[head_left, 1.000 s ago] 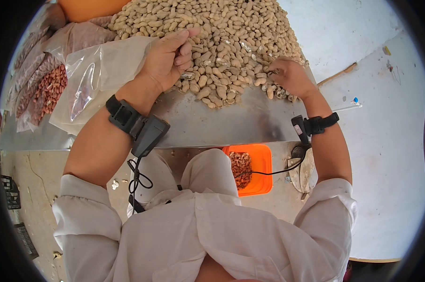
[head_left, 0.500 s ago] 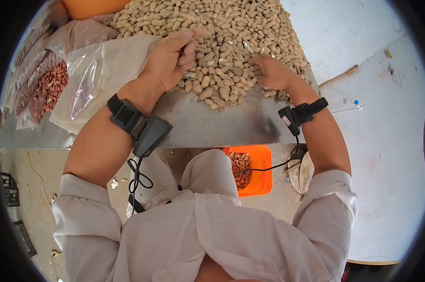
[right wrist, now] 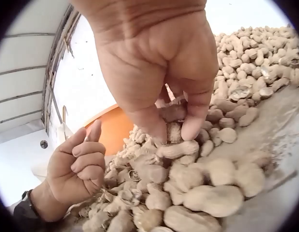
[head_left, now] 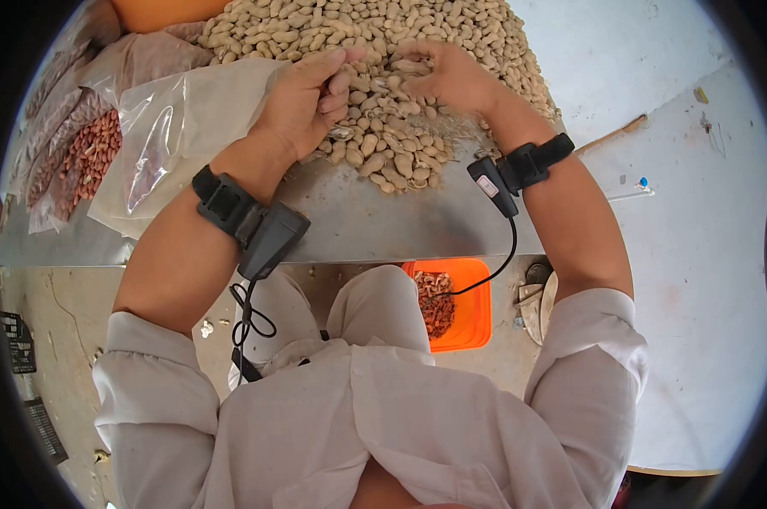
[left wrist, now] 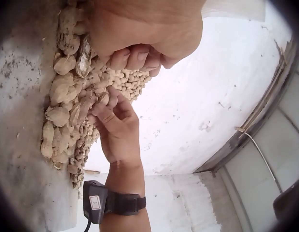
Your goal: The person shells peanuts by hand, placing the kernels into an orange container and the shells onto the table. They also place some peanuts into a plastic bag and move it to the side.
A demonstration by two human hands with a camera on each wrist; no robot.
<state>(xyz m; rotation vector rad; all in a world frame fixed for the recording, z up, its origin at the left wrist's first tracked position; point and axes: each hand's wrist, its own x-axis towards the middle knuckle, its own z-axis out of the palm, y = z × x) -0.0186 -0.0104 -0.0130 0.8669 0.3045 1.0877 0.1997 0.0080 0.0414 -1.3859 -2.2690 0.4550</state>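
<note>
A heap of unshelled peanuts (head_left: 400, 157) lies spread over a metal-topped table (head_left: 349, 225). My right hand (head_left: 453, 78) is down in the heap, and its thumb and fingers pinch a peanut (left wrist: 104, 98), seen in the left wrist view. Just left of it, my left hand (head_left: 305, 103) hovers at the near-left side of the heap. Its fingers (right wrist: 89, 164) curl toward the palm, with thumb and forefinger pointing forward; no peanut shows in them. In the right wrist view, loose peanuts (right wrist: 214, 200) and some cracked shells lie below both hands.
Clear plastic bags (head_left: 159, 140) lie at the left, one with red peanut kernels (head_left: 91, 157). An orange container (head_left: 167, 13) stands behind them. Below the table edge is an orange bin (head_left: 468, 305) with reddish bits inside. A white surface (head_left: 680, 280) borders the right.
My right hand has swept left and forward from the heap's right edge, close to my left hand. Peanuts at the near right have shifted, baring some tabletop. My left hand has hardly moved.
</note>
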